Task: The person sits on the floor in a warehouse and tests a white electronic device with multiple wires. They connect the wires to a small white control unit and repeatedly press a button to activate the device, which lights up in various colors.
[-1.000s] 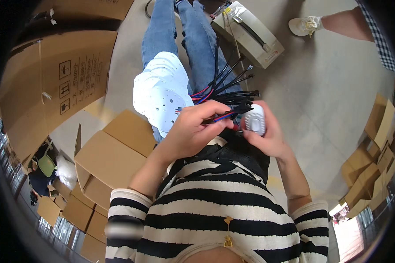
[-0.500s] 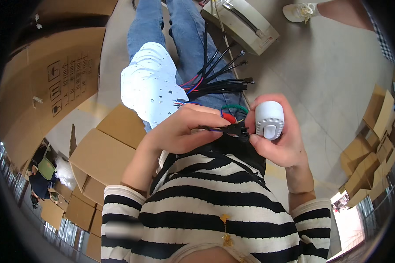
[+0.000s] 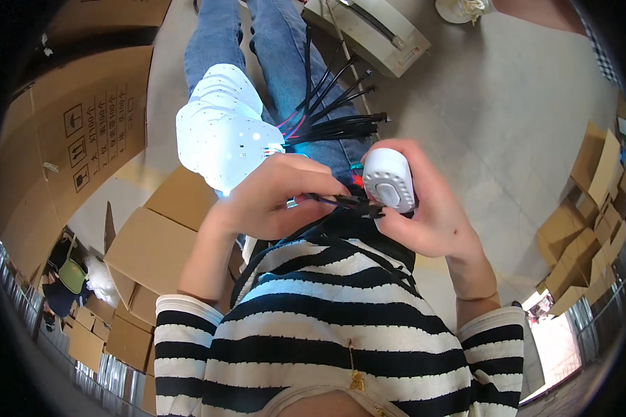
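My left hand (image 3: pixel 279 197) is closed, pinching a black wire connector (image 3: pixel 355 205) with thin dark leads. Closed around a rounded white plastic device (image 3: pixel 389 182) is my right hand (image 3: pixel 435 208). An oval raised part and a ring of small dots or holes mark the device's face. The connector's end meets my right thumb; whether it is plugged into anything, I cannot tell. A stack of white scalloped boards (image 3: pixel 222 135) with small dots lies bright on my lap beyond my left hand. Beside it a bundle of black cables (image 3: pixel 344 128) with red and blue wires rests on my jeans.
Open cardboard boxes (image 3: pixel 153 247) stand at my left, below a large printed carton (image 3: pixel 83 125). A beige metal case (image 3: pixel 368 35) with a black handle sits on the floor ahead. More cartons (image 3: pixel 581 215) are on the right. Another person's shoe (image 3: pixel 462 8) shows at far right.
The white device has shifted left and turned its face toward the connector. The boards look brighter, and a bluish glow now falls on my trousers and shirt. The whole view has shifted slightly.
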`<state>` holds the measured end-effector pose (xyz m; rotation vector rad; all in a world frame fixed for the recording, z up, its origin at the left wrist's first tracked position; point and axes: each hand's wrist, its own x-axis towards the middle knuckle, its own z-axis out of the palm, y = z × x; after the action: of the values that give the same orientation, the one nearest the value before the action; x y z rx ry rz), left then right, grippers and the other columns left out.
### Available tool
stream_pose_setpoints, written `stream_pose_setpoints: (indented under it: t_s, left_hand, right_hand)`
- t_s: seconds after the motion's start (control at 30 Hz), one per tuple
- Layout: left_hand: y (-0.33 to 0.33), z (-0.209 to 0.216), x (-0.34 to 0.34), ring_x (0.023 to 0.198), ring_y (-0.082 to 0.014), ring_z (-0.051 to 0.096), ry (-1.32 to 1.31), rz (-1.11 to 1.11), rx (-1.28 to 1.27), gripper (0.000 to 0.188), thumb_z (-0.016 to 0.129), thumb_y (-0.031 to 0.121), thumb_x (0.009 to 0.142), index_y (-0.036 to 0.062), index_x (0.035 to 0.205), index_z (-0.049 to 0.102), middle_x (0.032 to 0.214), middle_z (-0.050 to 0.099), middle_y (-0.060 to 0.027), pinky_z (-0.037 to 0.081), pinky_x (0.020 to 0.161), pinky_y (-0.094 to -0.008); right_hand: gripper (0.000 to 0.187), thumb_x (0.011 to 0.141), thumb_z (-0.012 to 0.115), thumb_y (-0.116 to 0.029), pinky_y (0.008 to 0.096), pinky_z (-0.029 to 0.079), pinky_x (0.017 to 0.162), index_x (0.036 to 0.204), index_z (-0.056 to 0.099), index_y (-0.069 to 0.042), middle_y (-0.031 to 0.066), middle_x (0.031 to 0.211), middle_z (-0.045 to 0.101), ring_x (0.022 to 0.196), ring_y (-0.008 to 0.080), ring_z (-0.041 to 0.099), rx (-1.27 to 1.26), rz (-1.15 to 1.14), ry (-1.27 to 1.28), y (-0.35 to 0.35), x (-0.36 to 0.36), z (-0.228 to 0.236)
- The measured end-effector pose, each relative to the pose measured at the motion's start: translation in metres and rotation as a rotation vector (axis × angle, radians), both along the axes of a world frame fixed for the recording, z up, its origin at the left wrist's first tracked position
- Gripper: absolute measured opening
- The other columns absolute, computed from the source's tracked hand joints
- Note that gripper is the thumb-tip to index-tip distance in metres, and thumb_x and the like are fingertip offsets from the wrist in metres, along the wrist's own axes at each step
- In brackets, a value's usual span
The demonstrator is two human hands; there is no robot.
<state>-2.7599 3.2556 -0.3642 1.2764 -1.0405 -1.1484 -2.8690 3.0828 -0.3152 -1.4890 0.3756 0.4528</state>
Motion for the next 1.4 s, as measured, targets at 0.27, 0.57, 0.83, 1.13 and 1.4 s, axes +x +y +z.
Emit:
stream_pose_setpoints:
  t_s: [0.27, 0.57, 0.83, 1.13, 1.4]
  left_hand:
    - [0.003, 0.001, 0.019, 0.073, -0.0240, 0.050, -0.137, -0.052, 0.144, 0.024, 0.049, 0.008, 0.077, 0.0026, 0.100, 0.053, 0.080, 0.052, -0.0118, 0.040, 0.064, -0.0293]
    - [0.030, 0.035, 0.049, 0.082, -0.0129, 0.051, 0.031, 0.191, 0.332, 0.027, 0.044, 0.011, 0.082, -0.0008, 0.105, 0.051, 0.089, 0.055, -0.0077, 0.039, 0.073, -0.0228]
    - [0.052, 0.080, 0.048, 0.064, -0.0113, 0.042, -0.187, 0.338, 0.293, 0.036, 0.040, 0.012, 0.075, -0.0083, 0.103, 0.050, 0.075, 0.050, -0.0067, 0.030, 0.056, -0.0216]
    - [0.015, 0.035, -0.025, 0.067, -0.0235, 0.054, -0.314, 0.151, 0.429, 0.033, 0.064, 0.010, 0.066, 0.0061, 0.097, 0.053, 0.080, 0.051, -0.0086, 0.044, 0.060, -0.0308]
    - [0.044, 0.043, -0.031, 0.061, -0.0208, 0.052, -0.579, 0.017, 0.293, 0.015, 0.060, 0.009, 0.060, 0.0083, 0.073, 0.054, 0.064, 0.051, -0.0037, 0.039, 0.054, -0.0312]
  right_hand:
    - [0.042, 0.068, 0.051, -0.005, 0.0250, 0.037, 0.075, 0.108, 0.037, -0.004, 0.0055, 0.091, 0.045, 0.084, 0.0125, 0.045, 0.090, -0.112, 0.060, -0.001, -0.008, -0.010]
    - [0.035, 0.074, 0.046, -0.006, 0.0217, 0.037, 0.067, 0.108, 0.036, -0.004, 0.0040, 0.087, 0.045, 0.078, 0.0093, 0.044, 0.281, -0.184, 0.128, 0.003, -0.020, -0.017]
    - [0.024, 0.077, 0.050, -0.015, 0.0235, 0.037, 0.061, 0.097, 0.043, -0.003, 0.0045, 0.075, 0.046, 0.067, 0.0108, 0.044, 0.057, -0.102, 0.195, 0.004, -0.023, -0.024]
    - [0.039, 0.069, 0.053, -0.005, 0.0233, 0.038, 0.067, 0.105, 0.038, -0.005, 0.0032, 0.084, 0.045, 0.076, 0.0105, 0.044, 0.233, -0.095, 0.047, 0.015, -0.025, -0.021]
    - [0.036, 0.068, 0.052, -0.007, 0.0209, 0.037, 0.063, 0.103, 0.040, -0.005, 0.0027, 0.081, 0.047, 0.073, 0.0099, 0.045, 0.155, 0.046, 0.101, 0.006, -0.032, -0.013]
